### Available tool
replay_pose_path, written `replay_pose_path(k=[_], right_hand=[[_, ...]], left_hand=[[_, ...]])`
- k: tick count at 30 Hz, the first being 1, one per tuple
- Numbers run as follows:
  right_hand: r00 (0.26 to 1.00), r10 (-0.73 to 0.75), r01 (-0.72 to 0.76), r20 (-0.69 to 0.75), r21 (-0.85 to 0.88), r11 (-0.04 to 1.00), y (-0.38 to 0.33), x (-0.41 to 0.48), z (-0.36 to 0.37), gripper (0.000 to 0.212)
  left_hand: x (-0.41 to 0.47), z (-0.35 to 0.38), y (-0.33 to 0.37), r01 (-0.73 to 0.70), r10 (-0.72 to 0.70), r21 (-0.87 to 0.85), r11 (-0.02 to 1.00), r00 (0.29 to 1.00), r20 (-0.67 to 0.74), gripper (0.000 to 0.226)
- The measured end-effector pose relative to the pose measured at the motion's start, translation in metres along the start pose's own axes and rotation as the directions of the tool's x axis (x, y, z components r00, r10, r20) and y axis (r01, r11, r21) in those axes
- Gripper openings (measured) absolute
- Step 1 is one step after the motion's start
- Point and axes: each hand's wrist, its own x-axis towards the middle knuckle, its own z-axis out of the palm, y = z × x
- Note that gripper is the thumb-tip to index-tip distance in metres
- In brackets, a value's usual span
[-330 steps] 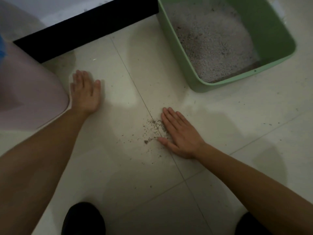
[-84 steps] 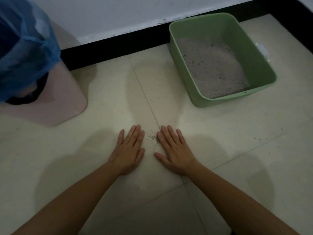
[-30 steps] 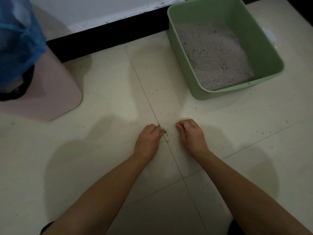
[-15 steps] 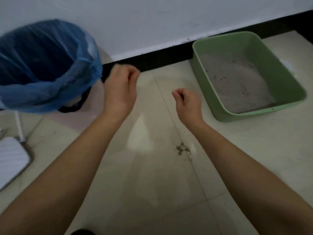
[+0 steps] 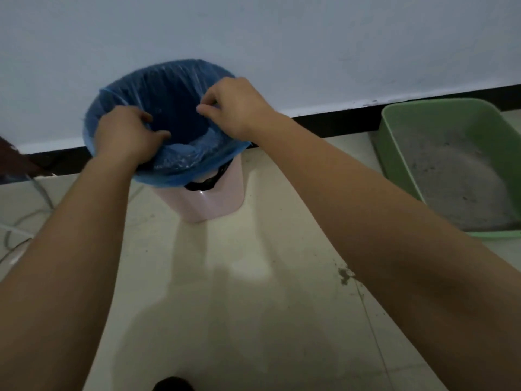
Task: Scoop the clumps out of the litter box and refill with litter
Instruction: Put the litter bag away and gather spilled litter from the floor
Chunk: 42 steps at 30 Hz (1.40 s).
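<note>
Judging from the litter box (image 5: 394,153), you look well into the job but not finished. It sits on the floor (image 5: 239,320) at the far edge, against the black skirting (image 5: 338,124), off to your right and partly cut off by the frame. The litter (image 5: 451,179) inside is a shallow grey bed that slopes and leaves the green walls bare above it. I see dark specks in it but no plain clump, so the scooping seems mostly done, though the light is too dim to be sure. No scoop and no litter sack shows, so I judge the refill is not yet done.

Closer to you, a small dark patch of spilled litter (image 5: 344,273) lies on the floor just by your right forearm, and it needs picking up.

Both grips are at the pink bin (image 5: 208,201), which stands by the same skirting to the left of the box and is lined with a blue bag (image 5: 174,165). Your right grip (image 5: 236,108) hangs over the bag's mouth with thumb and fingertips drawn together. Your left grip (image 5: 127,136) is curled over the near-left rim of the bag. Whether either one holds grains, or the left pinches the plastic, I cannot tell. To me it reads as gathered spill going into the bin.

Some cables (image 5: 25,218) trail on the floor at the left.
</note>
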Motion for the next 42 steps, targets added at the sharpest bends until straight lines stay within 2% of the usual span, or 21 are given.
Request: replay_pose_path(k=[3,7,9,11,13,15,18,20,21,24,27,31,33,35,38,42], right_hand=[[0.989,-0.039,0.047,-0.144,0.053,0.997,0.007,-0.015,-0.004,0.026],[0.997,-0.003,0.016,-0.083,0.15,0.989,0.024,-0.041,-0.018,0.047],[0.996,0.038,-0.023,-0.085,0.166,0.986,0.04,-0.064,-0.025,0.045],[0.99,0.124,-0.111,-0.07,0.17,0.979,0.066,-0.096,-0.026,0.042],[0.976,0.22,-0.218,0.003,0.133,0.967,0.101,-0.138,-0.016,0.04],[0.939,0.328,-0.334,0.104,0.039,0.942,0.14,-0.182,0.001,0.041],[0.81,0.512,-0.505,0.287,-0.103,0.857,0.182,-0.248,0.035,0.044],[0.721,0.577,-0.563,0.383,-0.161,0.811,0.191,-0.287,0.058,0.053],[0.705,0.577,-0.555,0.412,-0.185,0.811,0.191,-0.304,0.07,0.062],[0.747,0.483,-0.442,0.456,-0.2,0.874,0.175,-0.344,0.104,0.098],[0.824,0.37,-0.307,0.429,-0.211,0.928,0.157,-0.372,0.132,0.091],[0.879,0.283,-0.224,0.382,-0.193,0.955,0.147,-0.394,0.142,0.088],[0.895,0.289,-0.245,0.34,-0.167,0.955,0.15,-0.402,0.138,0.091],[0.879,0.386,-0.349,0.278,-0.176,0.921,0.158,-0.415,0.13,0.095],[0.815,0.538,-0.49,0.217,-0.238,0.839,0.177,-0.439,0.117,0.097],[0.778,0.581,-0.494,0.237,-0.339,0.8,0.191,-0.458,0.111,0.096]], left_hand=[[-0.001,0.003,0.009,-0.023,0.017,-0.066,0.998,0.996,-0.083,0.031],[0.004,0.009,0.02,-0.093,0.094,-0.025,0.995,0.995,0.033,0.064],[0.001,0.012,0.033,-0.131,0.132,-0.049,0.99,0.991,0.017,0.063],[-0.006,0.016,0.051,-0.195,0.186,-0.094,0.976,0.978,-0.092,0.052],[-0.017,0.023,0.071,-0.288,0.252,-0.114,0.951,0.933,-0.258,0.044],[-0.031,0.035,0.097,-0.409,0.328,-0.138,0.902,0.856,-0.4,0.041],[-0.065,0.07,0.137,-0.638,0.5,-0.198,0.744,0.728,-0.47,0.036],[-0.091,0.109,0.155,-0.707,0.597,-0.245,0.664,0.698,-0.395,0.037],[-0.103,0.13,0.159,-0.713,0.64,-0.27,0.647,0.701,-0.315,0.039],[-0.14,0.192,0.148,-0.644,0.686,-0.285,0.71,0.724,0.071,0.048],[-0.165,0.238,0.113,-0.613,0.637,-0.184,0.768,0.704,0.314,0.056],[-0.184,0.272,0.078,-0.467,0.456,-0.092,0.879,0.769,0.448,0.078],[-0.198,0.282,0.071,-0.462,0.419,-0.034,0.886,0.766,0.488,0.083],[-0.215,0.287,0.072,-0.529,0.454,-0.003,0.849,0.725,0.518,0.083],[-0.242,0.291,0.088,-0.673,0.57,-0.023,0.74,0.608,0.553,0.078],[-0.263,0.296,0.11,-0.779,0.656,-0.042,0.625,0.495,0.57,0.075]])
